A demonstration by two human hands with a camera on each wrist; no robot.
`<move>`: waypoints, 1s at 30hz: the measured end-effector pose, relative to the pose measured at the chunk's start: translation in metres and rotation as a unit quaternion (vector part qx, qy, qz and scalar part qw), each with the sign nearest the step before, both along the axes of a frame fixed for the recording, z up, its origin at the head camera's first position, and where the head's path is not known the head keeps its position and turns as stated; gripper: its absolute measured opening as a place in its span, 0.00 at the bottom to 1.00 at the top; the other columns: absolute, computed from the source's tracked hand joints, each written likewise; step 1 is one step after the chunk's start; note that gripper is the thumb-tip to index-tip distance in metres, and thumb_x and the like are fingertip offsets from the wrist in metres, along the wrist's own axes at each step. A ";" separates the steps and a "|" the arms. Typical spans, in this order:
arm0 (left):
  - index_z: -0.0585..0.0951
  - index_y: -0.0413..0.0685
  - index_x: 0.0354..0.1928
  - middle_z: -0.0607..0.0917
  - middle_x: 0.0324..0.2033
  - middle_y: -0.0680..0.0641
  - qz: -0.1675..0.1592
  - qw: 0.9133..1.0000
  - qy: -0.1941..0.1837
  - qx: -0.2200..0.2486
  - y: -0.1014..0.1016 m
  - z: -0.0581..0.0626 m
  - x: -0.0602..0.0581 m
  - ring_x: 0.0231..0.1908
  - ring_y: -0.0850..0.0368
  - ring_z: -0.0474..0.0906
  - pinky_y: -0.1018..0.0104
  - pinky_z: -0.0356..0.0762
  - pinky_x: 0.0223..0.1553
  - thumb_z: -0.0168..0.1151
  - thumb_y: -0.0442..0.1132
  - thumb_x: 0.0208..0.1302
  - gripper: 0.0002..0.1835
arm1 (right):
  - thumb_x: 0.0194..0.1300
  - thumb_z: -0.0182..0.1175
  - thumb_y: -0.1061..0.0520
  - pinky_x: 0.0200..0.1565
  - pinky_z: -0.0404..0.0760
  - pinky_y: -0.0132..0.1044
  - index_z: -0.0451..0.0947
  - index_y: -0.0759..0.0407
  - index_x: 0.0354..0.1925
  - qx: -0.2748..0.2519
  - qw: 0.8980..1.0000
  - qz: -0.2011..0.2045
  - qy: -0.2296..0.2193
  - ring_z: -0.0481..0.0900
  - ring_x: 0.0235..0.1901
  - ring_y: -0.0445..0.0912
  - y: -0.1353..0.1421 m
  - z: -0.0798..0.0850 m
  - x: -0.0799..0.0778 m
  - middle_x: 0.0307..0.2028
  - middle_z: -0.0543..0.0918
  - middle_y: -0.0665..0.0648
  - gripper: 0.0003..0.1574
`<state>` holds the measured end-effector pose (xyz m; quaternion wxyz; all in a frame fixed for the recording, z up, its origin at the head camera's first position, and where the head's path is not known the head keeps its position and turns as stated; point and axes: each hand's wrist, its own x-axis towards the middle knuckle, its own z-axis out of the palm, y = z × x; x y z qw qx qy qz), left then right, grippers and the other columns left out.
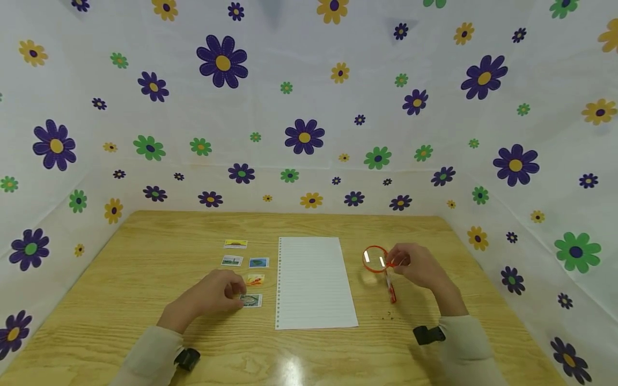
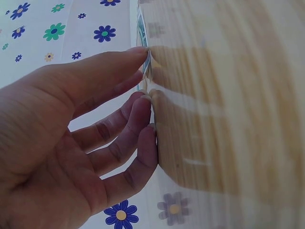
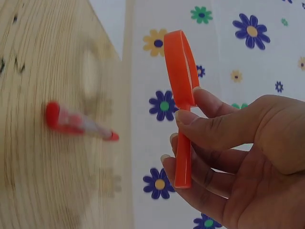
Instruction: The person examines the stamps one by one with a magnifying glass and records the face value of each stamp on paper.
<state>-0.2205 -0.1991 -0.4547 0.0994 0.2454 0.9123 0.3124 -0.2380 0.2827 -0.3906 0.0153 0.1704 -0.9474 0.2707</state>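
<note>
My left hand (image 1: 214,295) is low over the table, its thumb and fingertips pinching the left end of a small stamp-like picture card (image 1: 253,300). In the left wrist view the fingers (image 2: 140,114) are bent, with their tips right at the tabletop. My right hand (image 1: 419,264) holds an orange magnifying glass (image 1: 365,266) by its handle, between thumb and fingers. Its round lens is raised above the table and tilted. Below it lies a red-and-clear pen (image 1: 391,294), partly overlapped by the hand in the head view.
Several similar picture cards, among them a yellow one (image 1: 235,244) and a blue one (image 1: 259,262), lie beyond the left hand. A lined sheet of paper (image 1: 316,284) lies mid-table. Small dark specks (image 1: 388,315) dot the wood. A flower-patterned cloth (image 1: 270,102) surrounds the table.
</note>
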 end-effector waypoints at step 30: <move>0.87 0.51 0.39 0.86 0.37 0.53 0.001 1.000 -0.008 -0.001 -0.001 0.001 -0.001 0.34 0.62 0.76 0.69 0.78 0.38 0.74 0.39 0.61 0.06 | 0.63 0.65 0.70 0.34 0.79 0.38 0.82 0.71 0.45 0.000 0.988 -0.136 -0.076 0.83 0.37 0.54 0.096 -0.021 -0.008 0.36 0.86 0.67 0.10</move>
